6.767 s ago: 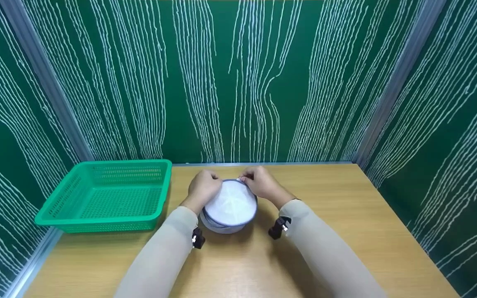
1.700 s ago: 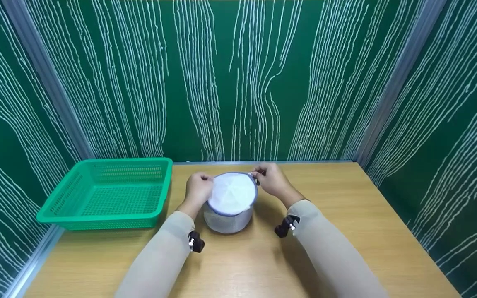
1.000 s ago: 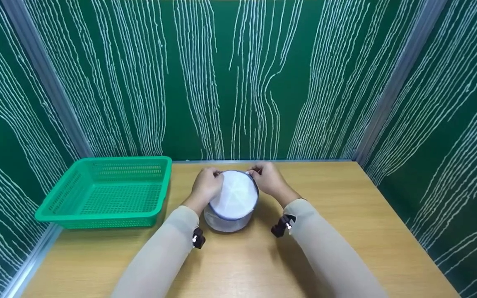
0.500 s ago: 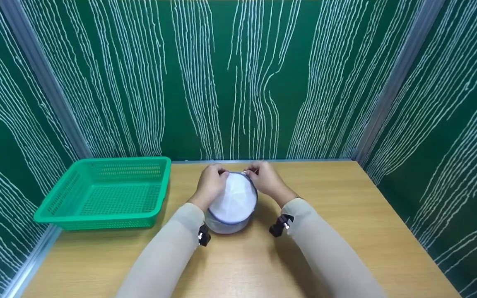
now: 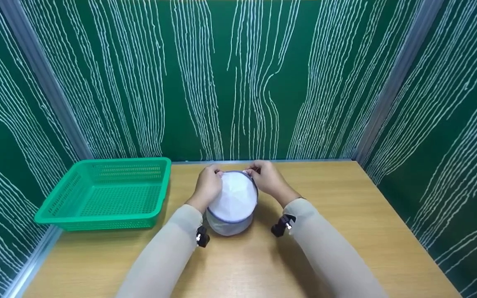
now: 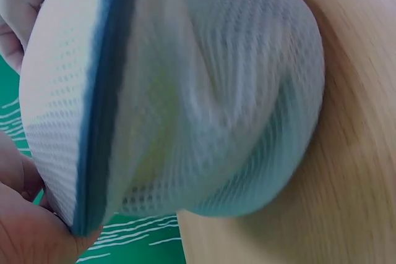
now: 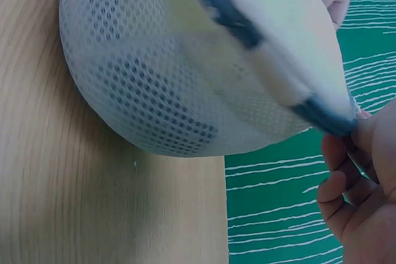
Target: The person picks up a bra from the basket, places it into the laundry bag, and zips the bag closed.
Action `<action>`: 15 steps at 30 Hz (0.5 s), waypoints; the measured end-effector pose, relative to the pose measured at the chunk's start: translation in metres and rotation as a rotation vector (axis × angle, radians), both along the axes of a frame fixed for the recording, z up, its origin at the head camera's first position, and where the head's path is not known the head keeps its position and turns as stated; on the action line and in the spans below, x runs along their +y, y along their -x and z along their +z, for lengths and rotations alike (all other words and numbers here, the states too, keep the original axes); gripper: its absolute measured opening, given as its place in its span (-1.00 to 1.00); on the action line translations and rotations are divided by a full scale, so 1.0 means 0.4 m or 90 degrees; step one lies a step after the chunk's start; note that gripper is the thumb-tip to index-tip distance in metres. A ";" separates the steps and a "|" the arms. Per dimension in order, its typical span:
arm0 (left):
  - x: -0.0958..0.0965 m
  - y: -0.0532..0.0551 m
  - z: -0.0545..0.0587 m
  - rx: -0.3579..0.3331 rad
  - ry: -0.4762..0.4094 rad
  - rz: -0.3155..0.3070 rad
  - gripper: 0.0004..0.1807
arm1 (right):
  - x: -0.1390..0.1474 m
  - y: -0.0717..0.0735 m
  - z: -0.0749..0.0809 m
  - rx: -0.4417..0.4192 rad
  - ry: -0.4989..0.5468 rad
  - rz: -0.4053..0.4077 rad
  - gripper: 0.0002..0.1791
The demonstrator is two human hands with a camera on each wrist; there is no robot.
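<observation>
A round white mesh laundry bag [image 5: 233, 198] with blue trim stands on the table between the hands. Its top panel tilts toward the head camera, and the soft side wall below is creased in the left wrist view. At the far left of the blue rim [image 6: 99, 109], my left hand [image 5: 208, 185] pinches the edge between thumb and fingers. My right hand [image 5: 266, 179] pinches the far right of the rim, where a small white bit shows by the fingertips. Through the mesh wall [image 7: 136, 85] in the right wrist view, darker and yellowish patches show faintly.
A green plastic basket [image 5: 97, 218] with perforated walls sits at the left of the wooden table [image 5: 325, 207]. Green panels [image 5: 338, 82] with white wavy lines rise behind the table and at both sides, joined by metal posts [image 5: 400, 78].
Over the last seconds the left hand has shifted slightly right and away along the rim, and the two hands are closer together. The bag's side stands taller than at first.
</observation>
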State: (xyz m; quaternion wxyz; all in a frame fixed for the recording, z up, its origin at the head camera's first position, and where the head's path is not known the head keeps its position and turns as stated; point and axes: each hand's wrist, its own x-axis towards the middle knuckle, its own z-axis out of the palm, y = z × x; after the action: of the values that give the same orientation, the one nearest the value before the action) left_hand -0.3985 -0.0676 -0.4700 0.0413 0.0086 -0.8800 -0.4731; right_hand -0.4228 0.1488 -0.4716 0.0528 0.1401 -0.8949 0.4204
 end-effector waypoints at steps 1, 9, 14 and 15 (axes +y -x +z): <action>-0.004 0.001 -0.002 -0.004 -0.006 0.002 -0.71 | 0.001 0.000 0.000 -0.001 0.002 -0.001 -0.86; -0.033 0.001 -0.019 -0.001 -0.024 0.031 -0.72 | 0.015 0.007 -0.006 -0.005 0.017 -0.003 -0.85; -0.033 -0.011 -0.018 -0.068 -0.054 0.033 -0.64 | 0.020 0.010 -0.011 -0.001 0.014 0.001 -0.84; -0.032 -0.014 -0.018 -0.076 -0.055 0.028 -0.62 | 0.020 0.010 -0.012 -0.001 0.012 0.001 -0.84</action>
State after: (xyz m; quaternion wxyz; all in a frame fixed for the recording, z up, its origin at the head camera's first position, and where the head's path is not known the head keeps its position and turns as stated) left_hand -0.3930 -0.0805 -0.4771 -0.0012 0.0580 -0.8591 -0.5085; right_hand -0.4266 0.1568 -0.4764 0.0534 0.1397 -0.8908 0.4291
